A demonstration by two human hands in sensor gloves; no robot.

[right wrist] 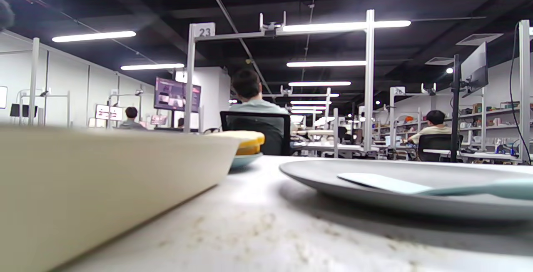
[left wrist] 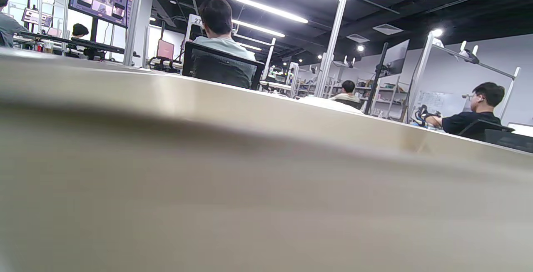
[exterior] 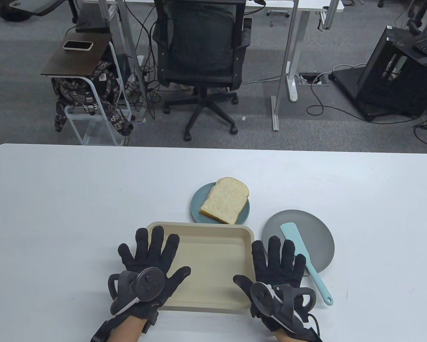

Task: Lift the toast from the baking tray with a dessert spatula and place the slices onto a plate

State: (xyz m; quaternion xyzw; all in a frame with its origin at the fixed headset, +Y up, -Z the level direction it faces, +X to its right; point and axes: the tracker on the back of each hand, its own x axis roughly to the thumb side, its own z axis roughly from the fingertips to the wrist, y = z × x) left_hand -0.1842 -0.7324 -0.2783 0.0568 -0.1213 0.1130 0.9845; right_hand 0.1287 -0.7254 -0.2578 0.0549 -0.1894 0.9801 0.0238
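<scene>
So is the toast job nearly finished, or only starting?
It looks finished. The toast already lies on the teal plate, and the baking tray holds no bread. The spatula rests on the grey plate, in no one's grip. The left hand and right hand lie flat beside the tray.

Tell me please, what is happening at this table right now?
A person in sensor gloves rests both hands flat, holding nothing: the left hand over the near left corner of the beige baking tray, the right hand beside the tray's right edge. The tray looks empty. The toast slice lies on the teal plate behind the tray. The light blue spatula lies untouched, its blade on the grey plate.
</scene>
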